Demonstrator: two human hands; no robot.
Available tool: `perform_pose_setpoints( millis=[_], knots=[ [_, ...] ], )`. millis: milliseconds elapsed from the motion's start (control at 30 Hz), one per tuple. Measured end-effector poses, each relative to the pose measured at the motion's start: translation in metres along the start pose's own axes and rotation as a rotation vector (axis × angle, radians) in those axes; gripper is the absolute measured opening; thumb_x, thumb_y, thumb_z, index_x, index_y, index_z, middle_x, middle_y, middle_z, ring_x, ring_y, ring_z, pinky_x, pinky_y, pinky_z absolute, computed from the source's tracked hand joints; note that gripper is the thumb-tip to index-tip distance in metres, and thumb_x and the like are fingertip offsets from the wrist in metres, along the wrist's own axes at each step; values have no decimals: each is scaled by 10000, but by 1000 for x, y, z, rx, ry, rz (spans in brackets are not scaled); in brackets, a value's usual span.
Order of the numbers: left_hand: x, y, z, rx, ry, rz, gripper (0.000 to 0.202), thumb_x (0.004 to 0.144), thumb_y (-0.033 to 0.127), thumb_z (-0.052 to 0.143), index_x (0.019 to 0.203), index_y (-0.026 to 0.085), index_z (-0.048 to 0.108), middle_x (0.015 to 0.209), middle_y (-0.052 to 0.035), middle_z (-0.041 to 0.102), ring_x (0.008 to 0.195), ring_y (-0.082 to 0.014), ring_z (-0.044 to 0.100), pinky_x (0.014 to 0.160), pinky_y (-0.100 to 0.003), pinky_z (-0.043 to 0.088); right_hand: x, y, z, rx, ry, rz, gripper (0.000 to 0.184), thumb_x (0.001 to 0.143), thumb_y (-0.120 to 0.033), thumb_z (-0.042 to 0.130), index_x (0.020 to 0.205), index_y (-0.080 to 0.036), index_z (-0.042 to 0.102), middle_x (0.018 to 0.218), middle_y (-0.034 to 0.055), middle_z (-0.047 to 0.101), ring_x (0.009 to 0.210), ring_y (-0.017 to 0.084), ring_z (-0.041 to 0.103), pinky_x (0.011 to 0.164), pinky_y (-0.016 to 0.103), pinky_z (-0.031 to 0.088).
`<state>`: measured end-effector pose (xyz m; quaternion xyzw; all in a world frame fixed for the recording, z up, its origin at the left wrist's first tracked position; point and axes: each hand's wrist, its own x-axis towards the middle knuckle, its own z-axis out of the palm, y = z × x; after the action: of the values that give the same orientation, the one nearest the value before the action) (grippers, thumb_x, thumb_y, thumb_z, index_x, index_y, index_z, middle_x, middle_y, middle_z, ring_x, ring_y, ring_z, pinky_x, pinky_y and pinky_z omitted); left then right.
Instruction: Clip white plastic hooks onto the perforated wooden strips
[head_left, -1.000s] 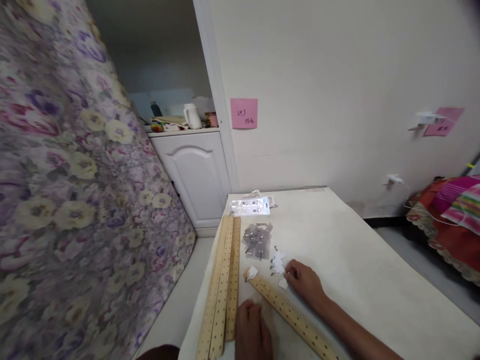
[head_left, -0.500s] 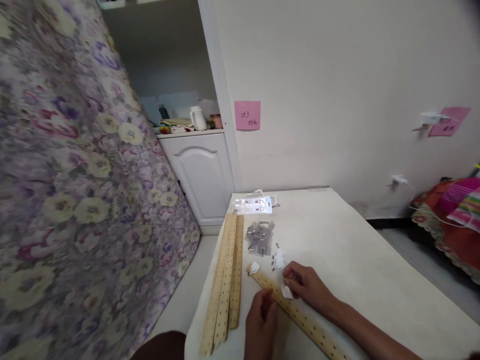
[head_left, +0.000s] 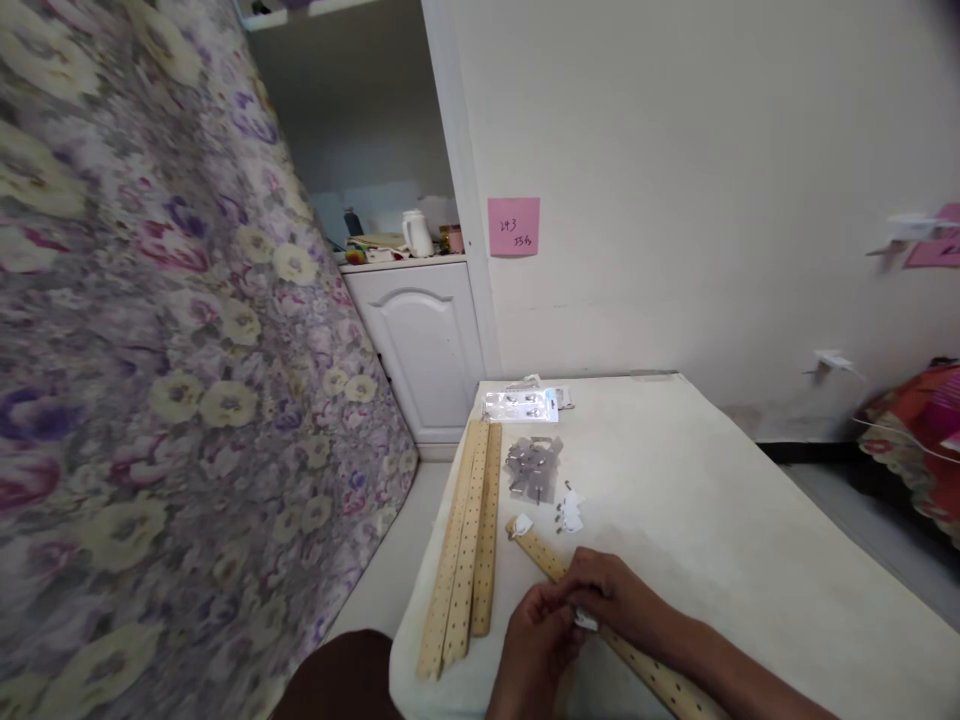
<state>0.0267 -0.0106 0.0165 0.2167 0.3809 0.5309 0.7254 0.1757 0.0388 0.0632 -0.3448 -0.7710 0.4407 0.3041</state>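
A perforated wooden strip lies slanted across the near part of the table. Over it, the fingertips of my left hand and my right hand meet and pinch. A small white tag shows under my right fingers, partly hidden by them; whether it touches the strip I cannot tell. At the strip's far end sits another white tag with a small metal piece. Just beyond my right hand is a little pile of white tags with metal ends.
Several perforated wooden strips lie lengthwise on the left side. Small grey plastic bags with metal bits are behind the tags. Clear packaging lies at the table's far edge, near the wall. A floral curtain hangs at the left.
My right hand has moved nearer to me with the white tag. My left hand has come up to meet it over the strip. The camera view has shifted slightly.
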Motion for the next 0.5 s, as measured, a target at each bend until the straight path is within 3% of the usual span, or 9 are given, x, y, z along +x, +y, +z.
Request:
perform_pose_setpoints(
  millis=[133, 300, 400, 500],
  knots=[
    [5, -3, -5, 13, 35, 39, 267, 590, 196, 790, 729, 150, 566, 632, 51, 569, 525, -62, 521, 526, -186, 351, 2, 4, 1, 76, -58, 42, 168, 817, -212, 546, 864, -217, 707, 826, 16, 631, 816, 167, 619, 754, 281, 484],
    [12, -5, -12, 185, 188, 211, 259, 623, 290, 755, 696, 166, 540, 544, 54, 557, 500, -82, 499, 505, -190, 342, 4, 26, 9, 412, -50, 377, 333, 689, -232, 660, 1002, -187, 559, 740, -27, 591, 560, 144, 615, 475, 247, 479],
    [14, -4, -12, 338, 271, 290, 234, 656, 323, 714, 693, 170, 541, 541, 49, 556, 509, -93, 491, 509, -195, 353, 7, 36, 12, 509, -23, 367, 310, 622, -148, 663, 909, -184, 554, 668, -57, 580, 523, 120, 585, 494, 241, 469],
    [16, 0, -8, 508, 329, 376, 178, 684, 298, 667, 685, 177, 537, 573, 51, 545, 544, -106, 499, 534, -204, 378, 14, 39, 11, 493, 8, 280, 219, 643, -121, 610, 852, -177, 582, 621, -60, 577, 522, 102, 543, 511, 225, 421]
  ],
)
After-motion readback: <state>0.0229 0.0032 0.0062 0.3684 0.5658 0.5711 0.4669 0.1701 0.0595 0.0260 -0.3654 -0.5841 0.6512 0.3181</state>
